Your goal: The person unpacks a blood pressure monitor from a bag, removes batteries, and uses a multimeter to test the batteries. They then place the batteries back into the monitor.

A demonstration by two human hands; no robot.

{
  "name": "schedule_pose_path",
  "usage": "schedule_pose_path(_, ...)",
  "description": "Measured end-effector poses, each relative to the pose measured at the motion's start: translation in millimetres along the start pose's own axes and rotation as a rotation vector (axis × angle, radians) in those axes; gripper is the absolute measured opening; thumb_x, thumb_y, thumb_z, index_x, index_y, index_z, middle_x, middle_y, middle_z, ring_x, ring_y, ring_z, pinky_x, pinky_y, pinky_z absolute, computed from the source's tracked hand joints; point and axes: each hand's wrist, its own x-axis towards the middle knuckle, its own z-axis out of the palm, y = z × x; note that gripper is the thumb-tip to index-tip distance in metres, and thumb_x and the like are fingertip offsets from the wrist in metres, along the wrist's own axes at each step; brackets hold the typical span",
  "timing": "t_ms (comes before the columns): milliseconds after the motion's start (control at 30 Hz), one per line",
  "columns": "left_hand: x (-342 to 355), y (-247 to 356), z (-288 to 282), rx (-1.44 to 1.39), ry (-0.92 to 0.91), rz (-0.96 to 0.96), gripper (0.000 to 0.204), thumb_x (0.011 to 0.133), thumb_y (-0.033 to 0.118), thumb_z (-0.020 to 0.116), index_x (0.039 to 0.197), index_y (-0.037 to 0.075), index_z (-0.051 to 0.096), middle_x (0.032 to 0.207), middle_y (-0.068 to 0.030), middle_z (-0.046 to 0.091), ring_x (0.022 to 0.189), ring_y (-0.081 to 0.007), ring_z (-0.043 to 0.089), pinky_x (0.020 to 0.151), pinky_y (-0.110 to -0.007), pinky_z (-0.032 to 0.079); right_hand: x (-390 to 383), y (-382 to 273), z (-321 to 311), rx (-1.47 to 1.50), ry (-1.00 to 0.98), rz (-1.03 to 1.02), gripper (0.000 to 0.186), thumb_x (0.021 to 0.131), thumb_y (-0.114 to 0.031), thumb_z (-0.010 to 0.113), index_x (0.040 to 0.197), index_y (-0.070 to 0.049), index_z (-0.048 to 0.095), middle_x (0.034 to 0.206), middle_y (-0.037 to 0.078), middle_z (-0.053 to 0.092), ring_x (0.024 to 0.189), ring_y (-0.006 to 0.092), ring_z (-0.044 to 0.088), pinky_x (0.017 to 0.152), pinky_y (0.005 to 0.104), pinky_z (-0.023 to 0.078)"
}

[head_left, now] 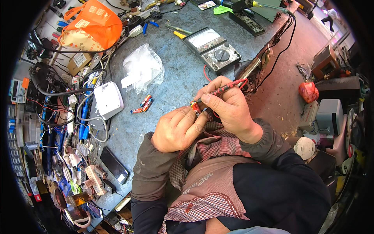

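Observation:
My left hand is closed around a small red battery near the table's front edge. My right hand grips a red test probe, slanted down toward that battery; whether its tip touches metal is hidden by my fingers. A red lead curls from the probe's upper end. Beyond my hands lies an analog multimeter with a pale dial face and a round black knob. To the left, several red-and-blue batteries rest on the blue-grey tabletop.
A crumpled clear plastic bag, a white box and a black phone lie on the left. An orange bag stands among tangled cables and tools. Blue-handled pliers lie at the back. On the right, boxes and equipment crowd the floor.

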Motion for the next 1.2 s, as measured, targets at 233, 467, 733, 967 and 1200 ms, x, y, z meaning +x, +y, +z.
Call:
schedule_pose_path(233,0.1,-3.1,0.5,-0.025,0.027,-0.027,0.035,0.081,0.007,0.081,0.115,0.000,0.077,0.093,-0.0144,0.072,0.087,-0.0301,0.078,0.075,-0.041,0.067,2.8,6.7,0.6,0.045,0.034,-0.082,0.010,0.111,-0.004,0.068,0.119,0.000,0.064,0.111,0.011,0.077,0.100,0.0143,0.073,0.091,0.0307,0.061)
schedule_pose_path(467,-7.6,-18.2,1.1,-0.178,0.277,-0.431,0.026,0.087,-0.004,0.085,0.113,0.001,0.081,0.092,-0.0149,0.080,0.080,-0.0290,0.079,0.072,-0.037,0.062,47.9,45.6,-30.8,-0.896,-0.189,-0.655,0.027,0.098,-0.001,0.079,0.124,-0.001,0.074,0.108,0.014,0.079,0.091,0.0344,0.076,0.080,0.0418,0.058)
schedule_pose_path(733,-19.4,-73.6,12.4,-0.692,0.431,-0.934,0.021,0.107,0.005,0.075,0.127,-0.002,0.077,0.107,-0.0113,0.083,0.097,-0.0182,0.079,0.086,-0.031,0.061,46.9,63.5,-9.6,-1.078,0.026,-0.672,0.029,0.092,-0.009,0.084,0.119,-0.009,0.073,0.087,0.012,0.067,0.079,0.0362,0.068,0.069,0.0472,0.053)
schedule_pose_path(967,-8.5,-71.2,10.8,-0.072,0.073,-0.785,0.050,0.095,0.008,0.081,0.143,0.007,0.070,0.108,-0.0176,0.073,0.101,-0.0386,0.070,0.088,-0.047,0.056,46.2,68.3,-10.3,-1.185,0.035,-0.708,0.028,0.094,-0.012,0.082,0.119,-0.009,0.073,0.086,0.011,0.065,0.077,0.0349,0.067,0.070,0.0458,0.052)
schedule_pose_path(1200,-61.5,-77.9,-24.1,0.069,-0.229,-0.914,0.033,0.087,0.010,0.087,0.117,0.000,0.080,0.104,-0.0176,0.070,0.095,-0.0368,0.071,0.085,-0.044,0.058,47.4,64.1,-8.1,-1.154,-0.001,-0.727,0.027,0.093,-0.007,0.081,0.119,-0.008,0.073,0.084,0.012,0.065,0.077,0.0356,0.065,0.070,0.0470,0.051)
